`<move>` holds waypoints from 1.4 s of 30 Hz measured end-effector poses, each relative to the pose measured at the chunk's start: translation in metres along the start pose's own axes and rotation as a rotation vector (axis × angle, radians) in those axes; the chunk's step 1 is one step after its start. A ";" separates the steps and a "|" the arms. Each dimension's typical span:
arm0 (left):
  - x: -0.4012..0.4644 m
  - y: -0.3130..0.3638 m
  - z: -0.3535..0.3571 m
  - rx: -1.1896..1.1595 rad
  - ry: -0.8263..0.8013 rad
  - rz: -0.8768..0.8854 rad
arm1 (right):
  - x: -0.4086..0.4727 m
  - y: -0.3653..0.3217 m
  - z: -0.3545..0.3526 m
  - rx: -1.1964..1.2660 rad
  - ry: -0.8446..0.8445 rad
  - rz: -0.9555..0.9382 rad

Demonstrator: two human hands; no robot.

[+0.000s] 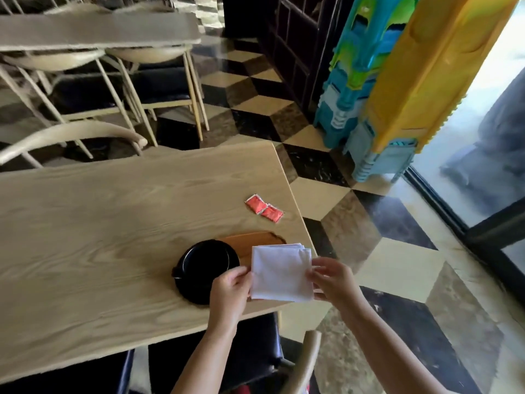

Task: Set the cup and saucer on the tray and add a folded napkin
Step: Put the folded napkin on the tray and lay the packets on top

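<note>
**While we hold the napkin over the tray, the crockery waits beside it**

Since the folded white napkin (281, 273) is soft, thin and almost weightless, we judge it will sag or fall open if taken by one corner only, so the side edges are the sensible places to grip. That is how it is held: our left hand (228, 291) pinches the left edge with thumb and fingers closed on the cloth, and our right hand (332, 282) pinches the right edge the same way. Stretched between the two, the napkin hangs above the near right corner of the worktop (113, 223), its layered folds showing at the far right corner.

Under and behind the napkin lies the brown wooden tray (250, 241), only its far part visible; what shows of it carries nothing. Just left of it sits the black cup and saucer (204, 268). We cannot tell whether the saucer overlaps the tray's edge, nor whether the cup holds anything, since its inside reads as plain black. Glazed crockery like this is likely hard, slick and breakable; we would lift it by the saucer rim with both hands.

Two red sachets (264, 209) lie further back on the worktop, well apart from the tray.
</note>
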State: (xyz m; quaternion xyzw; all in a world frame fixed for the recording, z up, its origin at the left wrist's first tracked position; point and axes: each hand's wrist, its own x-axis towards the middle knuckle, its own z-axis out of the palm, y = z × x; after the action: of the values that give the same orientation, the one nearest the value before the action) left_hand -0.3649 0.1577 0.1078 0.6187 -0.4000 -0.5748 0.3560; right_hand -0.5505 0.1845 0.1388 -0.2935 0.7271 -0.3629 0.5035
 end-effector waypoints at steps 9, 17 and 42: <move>0.051 -0.038 0.061 0.184 0.365 0.043 | 0.118 0.020 0.008 -0.170 -0.089 -0.026; 0.077 -0.071 0.088 0.508 0.287 0.123 | 0.166 0.036 0.032 -0.288 -0.159 -0.124; 0.065 -0.102 0.098 1.243 0.201 0.189 | 0.182 0.074 0.021 -1.091 -0.220 -1.008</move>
State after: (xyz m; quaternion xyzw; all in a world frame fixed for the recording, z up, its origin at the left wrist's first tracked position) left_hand -0.4526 0.1439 -0.0201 0.7228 -0.6764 -0.1409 0.0154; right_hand -0.5940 0.0766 -0.0212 -0.8334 0.5267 -0.1064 0.1290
